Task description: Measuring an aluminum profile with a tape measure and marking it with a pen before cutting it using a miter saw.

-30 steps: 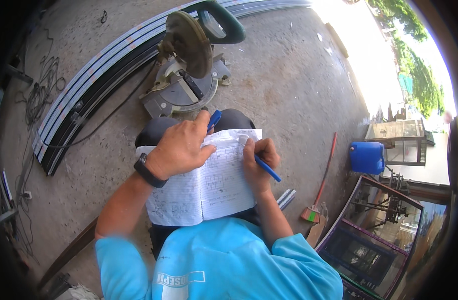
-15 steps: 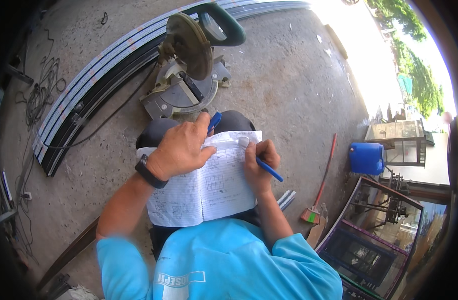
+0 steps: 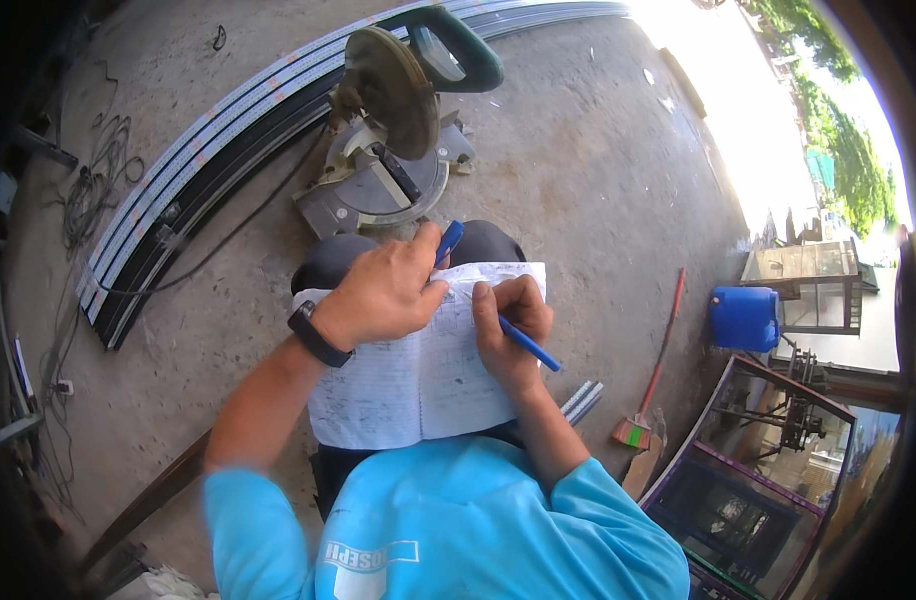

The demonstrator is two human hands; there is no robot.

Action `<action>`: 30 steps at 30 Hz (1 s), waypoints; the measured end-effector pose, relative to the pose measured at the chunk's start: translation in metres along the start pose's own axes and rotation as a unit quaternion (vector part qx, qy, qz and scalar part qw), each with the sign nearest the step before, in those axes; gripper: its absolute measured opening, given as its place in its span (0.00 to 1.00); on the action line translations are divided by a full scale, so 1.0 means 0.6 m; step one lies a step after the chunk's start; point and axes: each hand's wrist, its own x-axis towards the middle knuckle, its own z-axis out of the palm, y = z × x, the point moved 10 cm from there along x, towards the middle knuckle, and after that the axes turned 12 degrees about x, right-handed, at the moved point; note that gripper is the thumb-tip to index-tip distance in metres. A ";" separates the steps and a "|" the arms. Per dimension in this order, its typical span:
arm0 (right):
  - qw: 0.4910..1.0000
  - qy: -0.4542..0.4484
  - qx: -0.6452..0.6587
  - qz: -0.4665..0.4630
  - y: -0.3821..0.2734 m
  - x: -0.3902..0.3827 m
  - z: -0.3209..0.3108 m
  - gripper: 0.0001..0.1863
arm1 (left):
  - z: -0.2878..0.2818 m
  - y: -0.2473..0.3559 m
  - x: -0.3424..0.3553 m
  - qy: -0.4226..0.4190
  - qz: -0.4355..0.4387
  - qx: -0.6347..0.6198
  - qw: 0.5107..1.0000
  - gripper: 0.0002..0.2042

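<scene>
An open lined notebook (image 3: 368, 405) with handwriting and sketches rests across my lap. My left hand (image 3: 383, 290), with a dark watch (image 3: 318, 335) on its wrist, lies over the notebook's upper left part. Its fingers are closed on a short blue object (image 3: 450, 240) at the notebook's top edge; its kind is unclear. My right hand (image 3: 513, 325) grips a blue pen (image 3: 530, 344) over the right page. The pen's back end points down and right; its writing tip is hidden by the fingers.
Beyond my knees stands a miter saw (image 3: 388, 180) on the concrete floor. Long metal profiles (image 3: 193, 170) lie bundled behind it, near tangled cables (image 3: 98, 190). To the right are a red-handled broom (image 3: 663, 345), a blue jug (image 3: 745, 318) and a framed glass panel (image 3: 748, 480).
My right hand with the pen has shifted left across the right page, closer to my left hand. The whole view has slid slightly. My left hand keeps its hold on the blue object.
</scene>
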 end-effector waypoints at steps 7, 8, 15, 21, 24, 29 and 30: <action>1.000 0.014 -0.020 0.016 0.028 -0.004 0.002 0.15 | -0.001 0.002 -0.003 -0.011 0.002 0.026 1.000 0.18; 1.000 0.015 -0.019 0.008 0.025 -0.004 0.003 0.15 | -0.002 0.003 -0.003 -0.013 0.002 0.023 1.000 0.18; 0.999 0.000 -0.039 0.008 0.021 -0.003 0.013 0.15 | -0.005 0.006 -0.004 -0.017 0.003 0.021 1.000 0.17; 1.000 0.013 -0.003 0.016 0.026 -0.004 0.012 0.15 | -0.005 0.002 -0.006 -0.017 -0.003 0.023 1.000 0.17; 0.999 0.023 0.010 0.025 0.028 -0.004 0.010 0.15 | -0.007 0.004 -0.006 -0.009 0.004 0.019 1.000 0.17; 0.999 -0.027 -0.044 -0.002 0.016 -0.002 0.022 0.16 | -0.006 0.003 -0.006 -0.007 0.005 0.027 1.000 0.17; 0.999 -0.010 -0.037 0.005 0.019 -0.002 0.017 0.16 | -0.006 0.003 -0.006 -0.010 0.006 0.023 1.000 0.17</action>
